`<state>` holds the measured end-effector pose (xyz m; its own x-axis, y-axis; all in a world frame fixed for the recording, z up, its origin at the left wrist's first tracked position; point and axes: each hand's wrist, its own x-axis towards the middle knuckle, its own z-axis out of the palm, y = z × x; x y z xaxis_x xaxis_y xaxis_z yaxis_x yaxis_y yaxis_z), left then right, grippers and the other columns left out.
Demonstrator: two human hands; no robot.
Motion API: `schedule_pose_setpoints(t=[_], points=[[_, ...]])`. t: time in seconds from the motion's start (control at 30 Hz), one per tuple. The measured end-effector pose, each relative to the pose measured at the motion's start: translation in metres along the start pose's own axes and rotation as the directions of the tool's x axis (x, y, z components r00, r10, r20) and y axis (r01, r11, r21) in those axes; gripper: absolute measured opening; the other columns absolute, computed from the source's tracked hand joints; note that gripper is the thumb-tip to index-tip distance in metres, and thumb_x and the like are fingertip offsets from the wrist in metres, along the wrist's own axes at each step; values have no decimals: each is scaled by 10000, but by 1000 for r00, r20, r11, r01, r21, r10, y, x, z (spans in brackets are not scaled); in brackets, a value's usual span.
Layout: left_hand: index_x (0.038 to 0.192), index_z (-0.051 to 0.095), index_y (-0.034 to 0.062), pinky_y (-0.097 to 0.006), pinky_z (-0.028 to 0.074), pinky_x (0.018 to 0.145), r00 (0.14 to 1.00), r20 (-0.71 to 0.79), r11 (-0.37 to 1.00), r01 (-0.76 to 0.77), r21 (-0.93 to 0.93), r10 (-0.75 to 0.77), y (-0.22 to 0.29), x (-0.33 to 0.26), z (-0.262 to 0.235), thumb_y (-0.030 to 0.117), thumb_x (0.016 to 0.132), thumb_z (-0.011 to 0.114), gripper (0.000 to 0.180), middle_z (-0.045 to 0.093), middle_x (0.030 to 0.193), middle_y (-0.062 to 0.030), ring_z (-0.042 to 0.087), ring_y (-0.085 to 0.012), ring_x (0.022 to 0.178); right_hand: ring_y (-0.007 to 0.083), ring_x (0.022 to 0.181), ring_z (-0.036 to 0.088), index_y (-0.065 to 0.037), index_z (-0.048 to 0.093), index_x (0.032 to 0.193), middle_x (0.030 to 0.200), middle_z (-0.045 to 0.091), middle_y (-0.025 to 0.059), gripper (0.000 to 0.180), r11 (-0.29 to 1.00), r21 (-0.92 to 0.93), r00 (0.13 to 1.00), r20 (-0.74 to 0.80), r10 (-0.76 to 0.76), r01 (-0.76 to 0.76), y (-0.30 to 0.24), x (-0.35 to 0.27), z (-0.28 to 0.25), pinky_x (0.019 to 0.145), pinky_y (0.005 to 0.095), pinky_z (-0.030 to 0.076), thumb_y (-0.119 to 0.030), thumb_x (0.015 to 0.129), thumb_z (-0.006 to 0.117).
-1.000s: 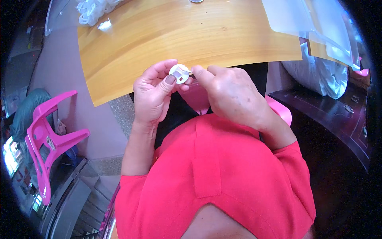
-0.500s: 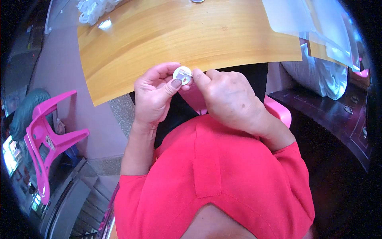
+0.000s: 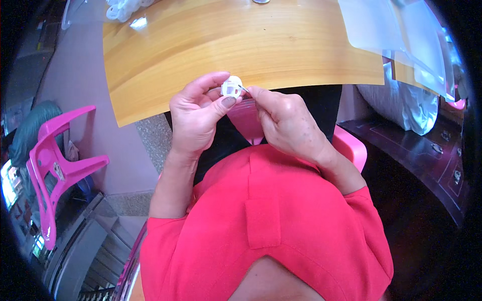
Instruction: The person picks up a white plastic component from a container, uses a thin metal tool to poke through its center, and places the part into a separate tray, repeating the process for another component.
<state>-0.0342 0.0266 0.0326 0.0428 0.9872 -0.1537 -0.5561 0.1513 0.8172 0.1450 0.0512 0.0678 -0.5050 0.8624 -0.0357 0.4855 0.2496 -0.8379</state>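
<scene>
My L hand (image 3: pixel 197 116) pinches the white disc (image 3: pixel 232 82), thumb on its near rim, by the near edge of the counter (image 3: pixel 175 55); thin tool (image 3: pixel 244 89) slants up-left to disc's R side, contact unclear; my R hand (image 3: pixel 291 120) grips it.

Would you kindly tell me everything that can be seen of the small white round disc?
The small white round disc looks like plastic, with a greyish rectangular area and a small reddish spot on its face. The left hand pinches it between thumb and fingers, marked face toward the camera, near the wood-grained tabletop's front edge. A thin metallic-looking tool in the right hand meets its right side in view; actual contact is unclear.
</scene>
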Motion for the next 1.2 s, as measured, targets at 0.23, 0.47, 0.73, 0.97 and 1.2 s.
schedule_pose_setpoints(t=[0.23,0.47,0.73,0.97,1.2], points=[[1151,557,-73,-304,530,861,999,-40,996,-22,92,25,-5,-1,1,-96,810,649,354,652,1032,-157,649,-206,950,381,684,631,30,557,1054,759,610,233,248,996,-76,998,-48,-47,43,4,-3,13,574,426,510,24,807,538],[1154,553,-70,-296,521,869,997,-14,989,-70,130,73,-4,-1,0,-88,822,643,344,647,1039,-143,642,-192,958,355,588,620,39,528,1028,708,604,196,237,964,-215,980,-90,-177,154,7,-4,21,490,433,509,-31,803,553],[1148,551,-67,-297,515,879,993,-23,980,-112,166,118,-4,-1,3,-83,824,645,338,636,1058,-134,634,-191,974,339,575,613,86,495,1079,714,588,196,333,947,-268,975,-81,-206,178,6,-6,25,484,420,508,-10,764,541],[1144,554,-60,-296,516,883,986,-18,966,-159,202,166,-5,-2,3,-88,818,650,341,621,1058,-120,631,-191,977,311,565,618,95,498,1075,695,579,171,330,920,-345,972,-71,-222,185,4,-4,25,481,395,511,-31,772,540],[1114,584,-48,-289,518,876,982,-19,956,-180,233,189,-6,-3,2,-103,805,655,322,585,1089,-107,621,-186,985,202,523,617,64,536,1040,653,564,98,266,769,-608,971,10,-238,194,-3,-3,22,420,310,493,-91,825,524]])
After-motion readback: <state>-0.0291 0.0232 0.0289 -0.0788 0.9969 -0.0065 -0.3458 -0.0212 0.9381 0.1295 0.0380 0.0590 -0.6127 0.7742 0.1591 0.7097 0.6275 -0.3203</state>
